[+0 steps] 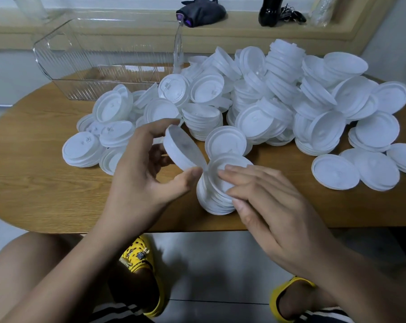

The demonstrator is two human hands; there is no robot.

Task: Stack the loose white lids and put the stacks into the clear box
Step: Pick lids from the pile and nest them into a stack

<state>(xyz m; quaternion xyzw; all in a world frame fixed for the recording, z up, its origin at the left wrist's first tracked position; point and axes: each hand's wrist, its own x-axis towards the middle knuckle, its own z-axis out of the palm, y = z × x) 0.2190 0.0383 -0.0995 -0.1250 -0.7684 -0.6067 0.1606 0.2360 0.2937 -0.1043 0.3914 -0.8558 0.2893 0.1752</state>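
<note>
Nearest to us, below the table edge, we see bare knees and two yellow rubber clogs [139, 259] on a pale tiled floor.

Above them, at the near edge of an oval wooden table [45, 183], two bare hands work side by side. The right hand [267, 206] lies over a short stack of round white plastic lids [211, 194] standing on the table. Its fingers are nearly straight and close together, flat across the top lid, with the thumb against the stack's near side.

The left hand [141, 173] is just left of the stack and grips a single round white plastic lid [182, 149]. The fingers curl over the lid's upper rim and the thumb presses its lower rim. This lid is tilted on edge, and its low edge sits just beside the top of the stack.

Behind the hands, a large loose heap of white lids [279, 89] spreads across the table, some nested, most lying at angles.

At the far left of the table stands a clear ribbed plastic box [92, 66], touching the heap's left fringe.

Farthest away, a wooden ledge holds a crumpled dark cloth [201, 11] and a glossy black object [269, 12].
</note>
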